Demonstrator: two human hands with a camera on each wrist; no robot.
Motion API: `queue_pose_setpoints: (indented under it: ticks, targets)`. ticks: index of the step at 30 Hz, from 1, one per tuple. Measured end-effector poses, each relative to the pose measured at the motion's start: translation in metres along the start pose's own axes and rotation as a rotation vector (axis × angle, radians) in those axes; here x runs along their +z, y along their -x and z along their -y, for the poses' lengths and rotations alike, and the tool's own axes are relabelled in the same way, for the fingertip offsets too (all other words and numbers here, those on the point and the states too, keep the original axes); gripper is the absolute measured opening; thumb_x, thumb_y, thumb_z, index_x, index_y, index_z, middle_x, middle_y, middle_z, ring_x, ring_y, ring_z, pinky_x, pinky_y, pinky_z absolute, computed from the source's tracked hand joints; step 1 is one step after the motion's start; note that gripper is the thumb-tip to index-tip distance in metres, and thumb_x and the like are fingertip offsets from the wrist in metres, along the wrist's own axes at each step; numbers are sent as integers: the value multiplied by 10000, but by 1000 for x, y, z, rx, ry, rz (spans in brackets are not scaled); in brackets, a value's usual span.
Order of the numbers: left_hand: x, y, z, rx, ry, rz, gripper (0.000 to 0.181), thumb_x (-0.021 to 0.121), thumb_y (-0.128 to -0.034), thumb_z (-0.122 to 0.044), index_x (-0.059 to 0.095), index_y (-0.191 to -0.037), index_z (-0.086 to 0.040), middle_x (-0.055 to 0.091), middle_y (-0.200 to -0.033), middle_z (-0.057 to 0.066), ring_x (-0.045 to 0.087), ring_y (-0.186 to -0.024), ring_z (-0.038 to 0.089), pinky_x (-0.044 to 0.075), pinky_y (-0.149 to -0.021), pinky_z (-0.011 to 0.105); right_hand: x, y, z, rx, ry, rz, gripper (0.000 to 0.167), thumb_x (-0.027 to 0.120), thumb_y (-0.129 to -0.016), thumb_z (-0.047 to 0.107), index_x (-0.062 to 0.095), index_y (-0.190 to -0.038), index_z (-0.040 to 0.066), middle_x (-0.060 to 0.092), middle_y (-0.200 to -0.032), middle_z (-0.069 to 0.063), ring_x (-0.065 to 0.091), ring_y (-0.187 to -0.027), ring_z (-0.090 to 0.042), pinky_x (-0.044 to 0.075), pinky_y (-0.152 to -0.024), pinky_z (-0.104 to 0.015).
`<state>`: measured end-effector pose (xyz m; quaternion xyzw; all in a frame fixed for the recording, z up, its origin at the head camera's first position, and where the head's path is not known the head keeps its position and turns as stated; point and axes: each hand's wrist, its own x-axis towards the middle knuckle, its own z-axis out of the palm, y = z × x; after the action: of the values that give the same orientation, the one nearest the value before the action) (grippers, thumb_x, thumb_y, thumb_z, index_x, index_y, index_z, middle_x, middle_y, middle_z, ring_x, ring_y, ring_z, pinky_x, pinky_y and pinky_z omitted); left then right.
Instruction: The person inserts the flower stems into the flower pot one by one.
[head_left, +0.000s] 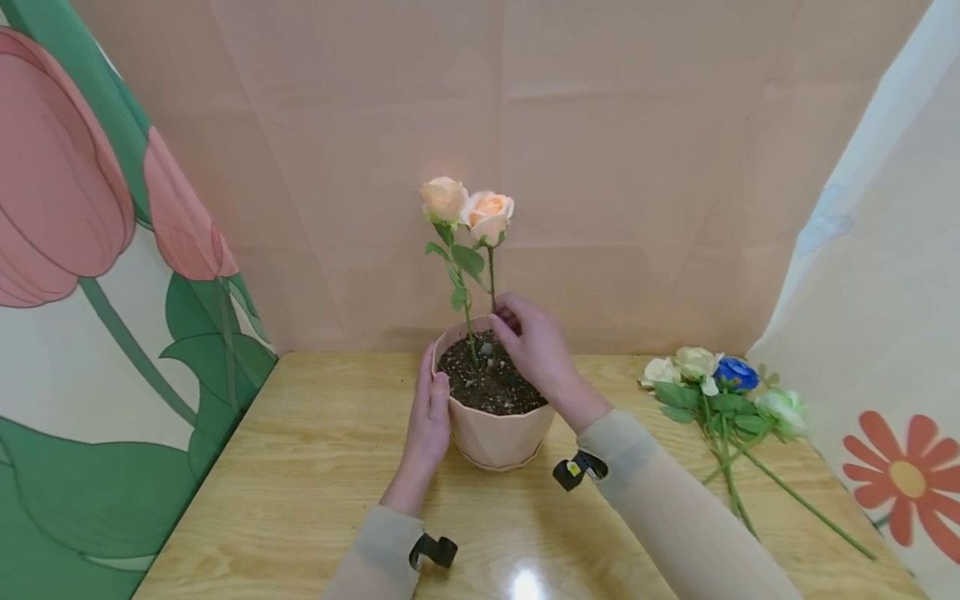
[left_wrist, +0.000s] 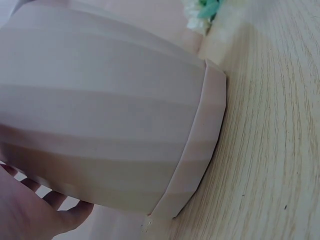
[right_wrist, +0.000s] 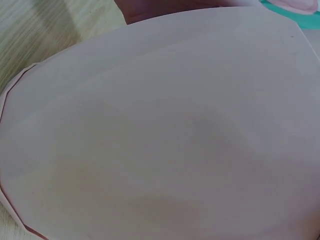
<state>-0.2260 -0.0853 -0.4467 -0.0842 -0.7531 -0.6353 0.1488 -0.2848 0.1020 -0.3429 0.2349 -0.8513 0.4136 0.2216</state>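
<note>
Two peach artificial roses stand in a pale pink flower pot [head_left: 495,437] with dark soil [head_left: 491,392]. The left rose [head_left: 444,200] rises from the soil on a leafy stem. My right hand [head_left: 536,346] is over the pot's back rim and pinches the stem of the right rose [head_left: 489,218] low down; that stem's lower end is hidden behind the fingers. Against the pot's left side rests my left hand [head_left: 429,417], its fingers fairly straight along the wall and its thumb towards the front. The pot's wall fills most of both wrist views.
Several loose artificial roses lie at the table's right: white ones [head_left: 697,364], a blue one [head_left: 737,374] and a pale green one [head_left: 783,410], with stems crossing towards the front. A pink backdrop [head_left: 600,167] hangs behind the wooden table [head_left: 322,442]; printed floral panels flank it.
</note>
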Motion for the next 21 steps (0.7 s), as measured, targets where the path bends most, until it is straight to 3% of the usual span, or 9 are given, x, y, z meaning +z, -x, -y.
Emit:
queue_pose_setpoints:
  ticks: [11,21]
  targets:
    - [1,-2,2,8,21,10,584,314,-1216,-323,195,-1786,-267,220,-1821,67,288,-1628,351,251,-1309,598,-2,0,-1,25,-2,28,66,712,-1092,95,723,-1064,36,761,-917,-143,699,-770,-220,607,-713,-413]
    - [-3,-1,1,7,7,6,570,305,-1220,-330,212,-1781,-284,240,-1815,93,297,-1624,389,249,-1296,649,1,-2,1,30,58,61,96,711,-1099,131,698,-1028,67,759,-894,-95,718,-766,-201,616,-719,-434]
